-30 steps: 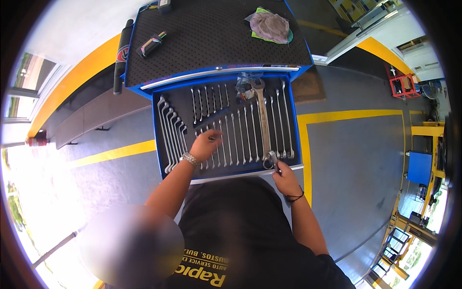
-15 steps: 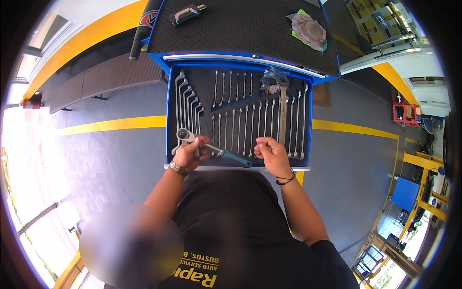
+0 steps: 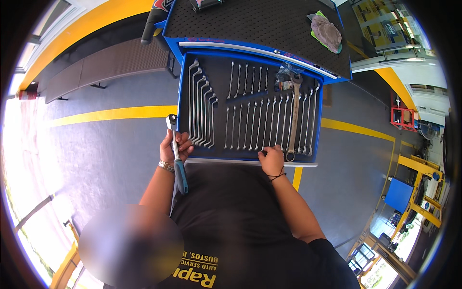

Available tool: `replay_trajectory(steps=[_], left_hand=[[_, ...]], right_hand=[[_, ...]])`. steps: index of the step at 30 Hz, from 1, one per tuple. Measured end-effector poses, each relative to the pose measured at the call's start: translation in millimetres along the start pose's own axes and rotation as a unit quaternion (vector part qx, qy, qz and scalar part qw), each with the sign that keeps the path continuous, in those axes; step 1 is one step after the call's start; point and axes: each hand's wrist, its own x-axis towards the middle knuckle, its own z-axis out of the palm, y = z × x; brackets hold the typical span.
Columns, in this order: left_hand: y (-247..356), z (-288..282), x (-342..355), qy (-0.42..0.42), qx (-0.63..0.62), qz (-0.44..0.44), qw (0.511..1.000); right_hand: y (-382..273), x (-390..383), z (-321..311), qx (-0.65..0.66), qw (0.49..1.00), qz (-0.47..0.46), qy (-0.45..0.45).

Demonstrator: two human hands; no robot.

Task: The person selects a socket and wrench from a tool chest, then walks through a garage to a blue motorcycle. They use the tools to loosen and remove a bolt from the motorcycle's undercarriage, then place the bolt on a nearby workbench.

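A ratchet wrench (image 3: 180, 174) with a teal grip stands nearly upright in the picture, its round head away from me. My left hand (image 3: 174, 146) is closed around its shaft, just left of the open blue drawer (image 3: 179, 103). Inside the drawer, rows of combination wrenches (image 3: 255, 125) and offset ring wrenches (image 3: 199, 106) lie in dark foam. My right hand (image 3: 273, 160) rests at the drawer's near edge with its fingers curled in by the wrench ends; whatever is in them, if anything, is hidden. Beside it, a large brownish wrench (image 3: 294, 118) lies across the others.
Above the drawer, the blue cabinet's black perforated top (image 3: 255, 24) carries a crumpled cloth (image 3: 326, 31). A small clear plastic bag (image 3: 287, 72) lies at the drawer's far right. A brown bench (image 3: 115, 62) stands at left, and yellow lines (image 3: 115, 113) cross the grey floor.
The ratchet has swung from slanting over the drawer to upright beside its left edge, with my left hand moving left and slightly nearer. My right hand has dropped to the drawer's near edge.
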Motion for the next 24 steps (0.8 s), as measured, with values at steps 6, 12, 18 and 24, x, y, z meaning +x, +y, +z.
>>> replay_trajectory(steps=[6, 12, 18, 24], left_hand=[[-3, -14, 0, -0.036, -0.015, -0.095, 0.995], [-1, -18, 2, -0.056, -0.006, -0.113, 0.992], [-1, -16, 3, -0.074, 0.015, -0.125, 0.989], [-2, -13, 2, -0.051, 0.038, -0.113, 0.992]], right_hand=[[-4, -1, 22, -0.025, 0.995, 0.053, 0.081], [18, 3, 5, 0.170, 0.984, 0.001, 0.050], [28, 5, 0, 0.164, 0.986, -0.021, 0.006], [23, 6, -5, 0.176, 0.984, 0.008, -0.013]])
